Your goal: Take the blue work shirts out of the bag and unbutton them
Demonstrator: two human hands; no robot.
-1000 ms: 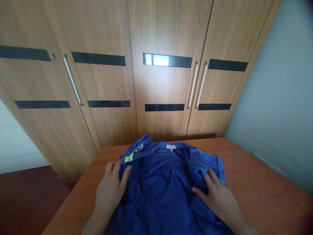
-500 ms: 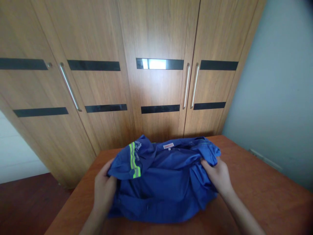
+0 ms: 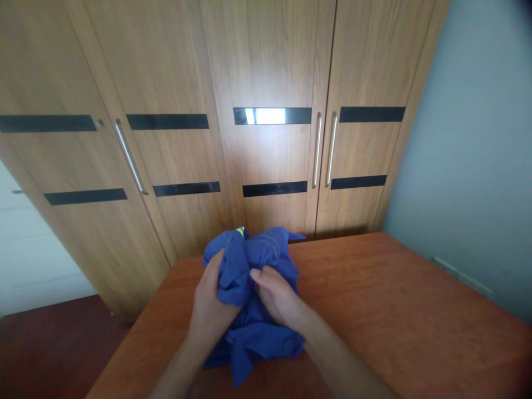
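Observation:
A blue shirt (image 3: 257, 252) with a small yellow-green reflective strip at its top is bunched into a ball over the wooden table (image 3: 374, 310). My left hand (image 3: 211, 307) grips the bundle from the left, fingers curled into the cloth. My right hand (image 3: 276, 296) presses against it from the right, fingers wrapped over the fabric. The two hands sit close together, almost touching. The lower folds of the shirt hang down onto the table below my wrists.
A wooden wardrobe (image 3: 270, 155) with metal bar handles and black inlay strips stands right behind the table. A grey wall (image 3: 477, 166) runs along the right. Dark red floor (image 3: 50, 349) shows at the lower left.
The shirt was spread flat under my open hands, then lifted at both sides. Now my hands have come together and crumpled it into a tight bundle at the table's far left.

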